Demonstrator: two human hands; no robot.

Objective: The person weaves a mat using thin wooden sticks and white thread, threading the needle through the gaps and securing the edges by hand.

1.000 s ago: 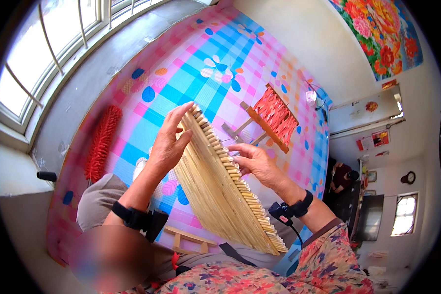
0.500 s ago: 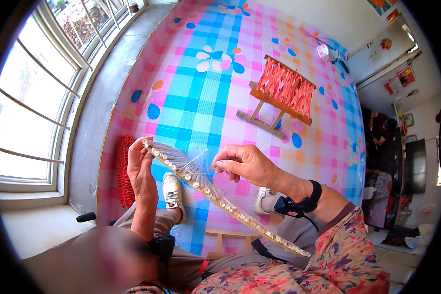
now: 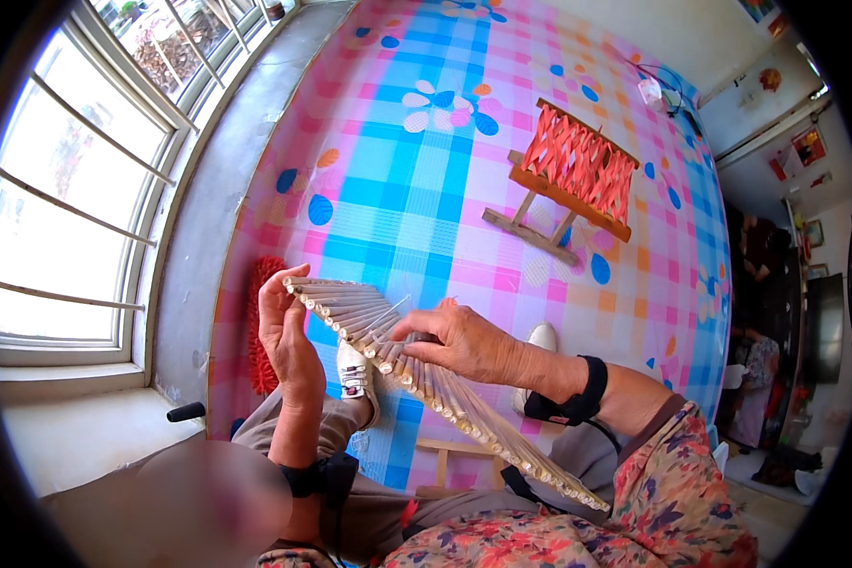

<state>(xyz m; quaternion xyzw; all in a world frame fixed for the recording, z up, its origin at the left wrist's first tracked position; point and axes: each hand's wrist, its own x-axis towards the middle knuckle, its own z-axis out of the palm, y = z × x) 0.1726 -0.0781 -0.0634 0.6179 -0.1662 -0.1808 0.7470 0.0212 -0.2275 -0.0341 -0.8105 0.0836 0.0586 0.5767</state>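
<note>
Looking down from the wearer's head, I see two bare hands at a panel of pale straw-coloured stalks [image 3: 450,402], laid side by side like a stiff mat. The panel is tilted in front of the wearer, its row of round cut ends facing up toward me. It slants from upper left, above the floor, to lower right, over the wearer's grey-clad lap.

The left hand [image 3: 291,346] grips the upper left corner, fingertips on the far side and thumb along the near edge. The right hand [image 3: 459,341] is at the row of cut ends, a little right of that corner, palm down, thumb and forefinger bent toward each other. A thin white strand [image 3: 394,309] sticks out just beside its fingertips; I cannot tell whether they are closed on it. Each wrist wears a black strap with a small device.

Below, I make out white shoes [image 3: 355,374] on a floor covering [image 3: 388,189] of pink and blue plaid with flower shapes. Well beyond the right hand is a small wooden stool [image 3: 577,168] with a seat of woven red strips. Just beyond the left hand lies a fluffy red duster [image 3: 263,331], partly hidden by it. A barred window [image 3: 71,237] fills the left side.
</note>
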